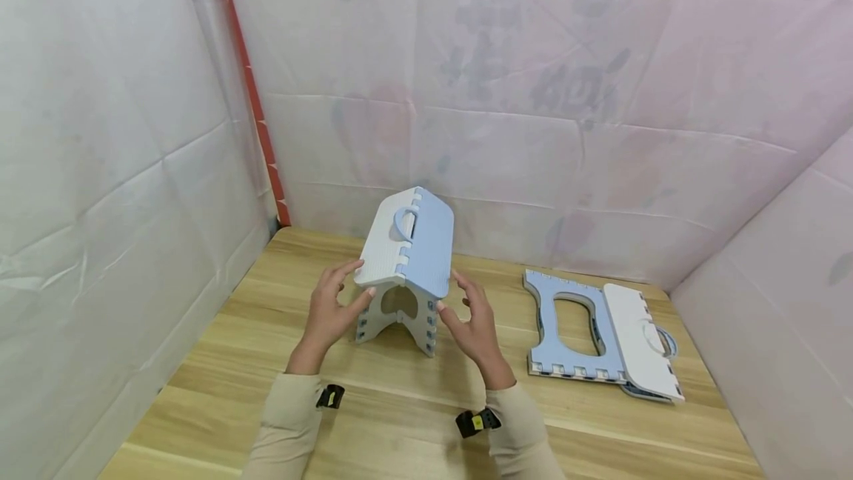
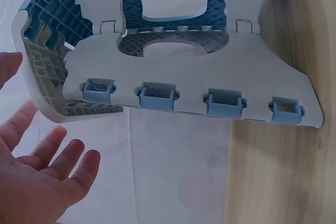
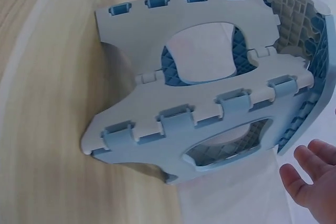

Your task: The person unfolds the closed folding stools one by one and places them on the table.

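A white and light-blue folding stool (image 1: 426, 243) stands half folded on the wooden table, its two seat halves sloping down from a raised middle hinge like a roof. A small blue carry handle (image 1: 402, 224) is on the ridge. At the white seat half is my left hand (image 1: 329, 317), fingers spread, fingertips at its edge. My right hand (image 1: 474, 324) is beside the blue half, fingers loosely bent and thumb near the front corner. In the left wrist view the end panel (image 2: 184, 69) is bent at its hinges. The right wrist view shows the blue side panel (image 3: 231, 145) with its opening.
To the right, a second folding stool (image 1: 636, 347) lies flattened on the wooden table (image 1: 260, 361), its white seat half beside a blue side panel. Pale sheets (image 1: 493, 169) hang behind and at both sides. A red strip (image 1: 249, 87) runs down the back left corner.
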The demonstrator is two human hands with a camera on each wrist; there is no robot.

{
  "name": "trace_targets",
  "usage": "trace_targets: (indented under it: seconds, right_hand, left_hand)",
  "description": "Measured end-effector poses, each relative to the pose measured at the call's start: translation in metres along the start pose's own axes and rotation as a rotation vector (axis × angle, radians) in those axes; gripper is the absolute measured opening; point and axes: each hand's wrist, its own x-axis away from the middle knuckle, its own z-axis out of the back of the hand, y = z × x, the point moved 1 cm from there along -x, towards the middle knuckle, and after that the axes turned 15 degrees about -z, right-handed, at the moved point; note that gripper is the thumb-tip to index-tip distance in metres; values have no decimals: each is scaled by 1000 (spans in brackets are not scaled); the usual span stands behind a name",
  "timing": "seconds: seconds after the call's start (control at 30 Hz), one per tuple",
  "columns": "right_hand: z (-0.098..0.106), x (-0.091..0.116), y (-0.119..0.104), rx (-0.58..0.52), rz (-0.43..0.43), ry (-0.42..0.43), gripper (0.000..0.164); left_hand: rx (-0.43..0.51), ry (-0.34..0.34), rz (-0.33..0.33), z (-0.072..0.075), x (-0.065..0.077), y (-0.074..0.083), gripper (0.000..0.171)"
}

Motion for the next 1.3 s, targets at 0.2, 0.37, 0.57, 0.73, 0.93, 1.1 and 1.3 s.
trace_targets:
  seconds: [0.2,0.37,0.57,0.73,0.93,1.1,1.3]
  right_hand:
    - [-5,-13,20,43,61,14,51]
    - [-7,-19,15,60,91,-4,45]
    - [-11,-26,8,91,144,-17,43]
    - [-15,-31,4,114,195,-22,44]
    - [-20,-39,1,146,210,-10,44]
    - [-25,-45,-1,184,232,-15,36]
    - [-29,-43,3,194,267,7,32]
  left_hand:
    - [7,24,-108,-2,-9,5,41]
    - [-5,39,-150,-4,-15,9,35]
    - [-23,8,-169,-6,-21,11,31]
    - [-31,-14,-156,-9,-23,12,31]
    - [-34,-35,-169,-12,-28,12,31]
    - [-29,-66,-171,-15,-29,10,25]
    - [-47,-104,-162,-17,-27,10,22]
